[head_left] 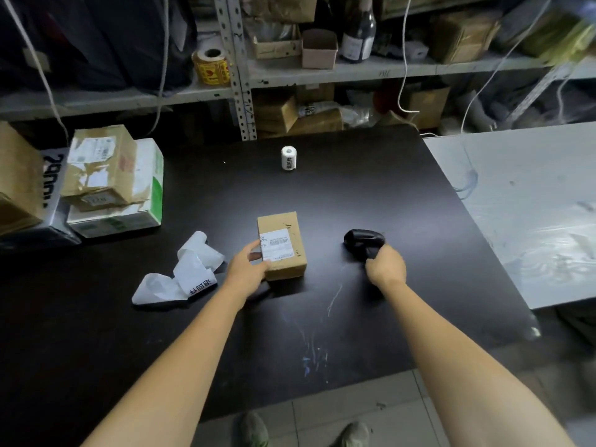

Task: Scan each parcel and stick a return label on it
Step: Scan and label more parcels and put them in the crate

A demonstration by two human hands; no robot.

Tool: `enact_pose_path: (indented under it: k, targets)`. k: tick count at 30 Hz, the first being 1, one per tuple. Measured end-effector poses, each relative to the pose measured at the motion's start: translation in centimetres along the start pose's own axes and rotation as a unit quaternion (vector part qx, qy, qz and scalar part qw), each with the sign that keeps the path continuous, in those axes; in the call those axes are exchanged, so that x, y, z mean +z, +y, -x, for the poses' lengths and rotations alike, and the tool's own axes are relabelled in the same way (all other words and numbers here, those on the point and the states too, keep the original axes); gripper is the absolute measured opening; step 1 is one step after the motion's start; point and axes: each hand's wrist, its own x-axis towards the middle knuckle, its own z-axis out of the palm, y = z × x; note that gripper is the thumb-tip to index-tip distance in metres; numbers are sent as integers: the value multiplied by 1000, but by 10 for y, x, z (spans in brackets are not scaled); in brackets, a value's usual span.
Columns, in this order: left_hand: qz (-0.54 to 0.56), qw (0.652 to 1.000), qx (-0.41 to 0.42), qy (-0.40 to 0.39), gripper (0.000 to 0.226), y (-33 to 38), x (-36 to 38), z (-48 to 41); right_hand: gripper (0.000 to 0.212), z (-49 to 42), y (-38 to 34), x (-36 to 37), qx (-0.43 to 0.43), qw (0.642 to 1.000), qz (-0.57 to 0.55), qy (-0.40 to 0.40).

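We see a matte black tabletop [354,188], streaked with pale scratches on its near side. The cardboard parcel [285,267] is plain brown, and its shipping label [276,244] is white with a black barcode. The barcode scanner [362,241] is black. The label roll [288,158] and the loose backing strip [180,279] at left are white with black characters. The far sticker roll [211,68] is yellow with red marks.
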Motion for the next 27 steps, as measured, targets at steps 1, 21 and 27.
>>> enact_pose_path:
  k: [1,21,27]
  targets:
    - [6,1000,1,2,59,1,2,-1,38,-1,2,0,-5,1000,-6,5]
    - [53,998,-13,40,57,6,26,-6,14,50,-96,-20,-156,954,-197,-162]
    - [57,998,-15,27,56,1,25,-14,22,66,-119,-33,-149,950,-196,-191]
